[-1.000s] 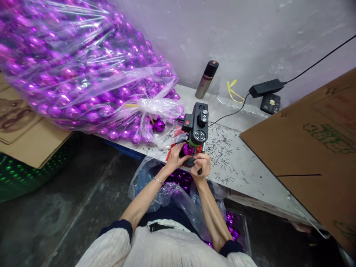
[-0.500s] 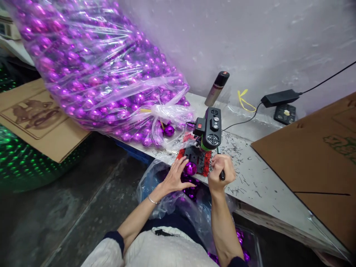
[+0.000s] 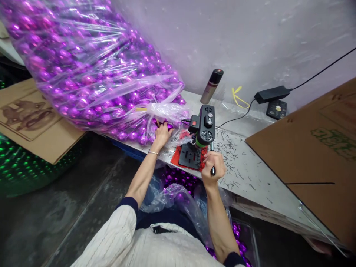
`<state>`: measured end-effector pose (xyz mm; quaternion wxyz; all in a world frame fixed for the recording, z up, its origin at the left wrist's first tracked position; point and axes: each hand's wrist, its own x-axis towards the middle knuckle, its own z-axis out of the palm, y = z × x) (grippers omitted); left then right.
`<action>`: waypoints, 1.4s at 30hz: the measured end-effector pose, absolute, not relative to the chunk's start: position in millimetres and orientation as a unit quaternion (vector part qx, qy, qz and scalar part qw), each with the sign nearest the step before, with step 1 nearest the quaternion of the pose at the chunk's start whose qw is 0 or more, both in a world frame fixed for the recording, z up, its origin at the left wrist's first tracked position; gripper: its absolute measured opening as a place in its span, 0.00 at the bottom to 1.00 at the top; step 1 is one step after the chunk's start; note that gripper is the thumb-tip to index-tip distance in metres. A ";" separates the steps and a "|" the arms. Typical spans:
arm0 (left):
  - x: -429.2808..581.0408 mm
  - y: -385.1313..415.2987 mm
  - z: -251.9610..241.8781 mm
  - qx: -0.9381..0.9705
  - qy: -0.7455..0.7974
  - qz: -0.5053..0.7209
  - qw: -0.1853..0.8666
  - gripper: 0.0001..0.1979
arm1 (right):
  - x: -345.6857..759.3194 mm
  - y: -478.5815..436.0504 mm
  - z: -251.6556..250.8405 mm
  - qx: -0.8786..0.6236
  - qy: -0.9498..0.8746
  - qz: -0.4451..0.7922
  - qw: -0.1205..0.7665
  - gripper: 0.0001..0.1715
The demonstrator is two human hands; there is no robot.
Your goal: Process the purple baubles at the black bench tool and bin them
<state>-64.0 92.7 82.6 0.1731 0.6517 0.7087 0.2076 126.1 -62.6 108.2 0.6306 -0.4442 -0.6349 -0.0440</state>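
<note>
My left hand point(image 3: 163, 134) reaches to the mouth of the large clear bag of shiny purple balls point(image 3: 91, 78), its fingers around a purple ball point(image 3: 169, 126) at the opening. My right hand point(image 3: 213, 165) is closed round the black-ended lever point(image 3: 213, 171) of a small black machine point(image 3: 205, 126). Below the machine head, its black base plate point(image 3: 190, 156) lies on a red mat point(image 3: 175, 157) and bears no ball. An open plastic bag with purple balls point(image 3: 182, 180) hangs in front of me, below the table edge.
A spray can point(image 3: 211, 86), yellow tie point(image 3: 239, 98) and black power adapter point(image 3: 272, 94) are near the wall. Dark bits litter the white table point(image 3: 250, 167). A large carton point(image 3: 314, 148) stands right; a cardboard sheet point(image 3: 30, 118) lies over green items at left. A clear bin point(image 3: 254, 244) is below.
My left hand has moved from the base plate up and left to the big bag's opening. The ball it was at is gone from the plate. My right hand stays on the lever.
</note>
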 end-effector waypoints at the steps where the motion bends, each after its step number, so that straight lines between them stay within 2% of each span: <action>1: -65.3 85.1 79.3 0.649 0.688 0.256 0.199 0.28 | 126.3 -62.5 109.6 -0.445 -0.636 -0.044 0.629 0.15; 5: -59.6 38.7 57.0 0.580 0.550 0.449 0.401 0.29 | 126.6 -60.5 121.2 -0.466 -0.625 -0.038 0.625 0.17; 7: -48.8 15.0 43.5 0.524 0.482 0.482 0.511 0.30 | 126.1 -58.1 129.7 -0.479 -0.614 -0.035 0.627 0.18; 9: -36.2 -2.2 31.2 0.496 0.455 0.486 0.558 0.30 | 125.3 -55.2 137.9 -0.487 -0.604 -0.033 0.630 0.20; 12: -21.2 -13.0 18.2 0.515 0.474 0.482 0.528 0.30 | 124.8 -52.1 145.5 -0.486 -0.599 -0.031 0.635 0.19; 17: -13.5 -11.4 13.7 0.640 0.524 0.428 0.364 0.29 | 125.8 -52.1 144.7 -0.476 -0.602 -0.028 0.640 0.17; 22: -12.2 -10.2 16.8 0.732 0.477 0.396 0.284 0.31 | 127.1 -54.5 140.5 -0.464 -0.614 -0.037 0.637 0.15; 33: -11.6 -4.4 15.3 0.758 0.451 0.373 0.289 0.33 | 129.7 -60.0 133.9 -0.474 -0.640 -0.059 0.602 0.15; 42: -3.4 -4.5 2.0 0.738 0.436 0.411 0.311 0.35 | 131.1 -64.2 122.6 -0.469 -0.645 -0.056 0.601 0.13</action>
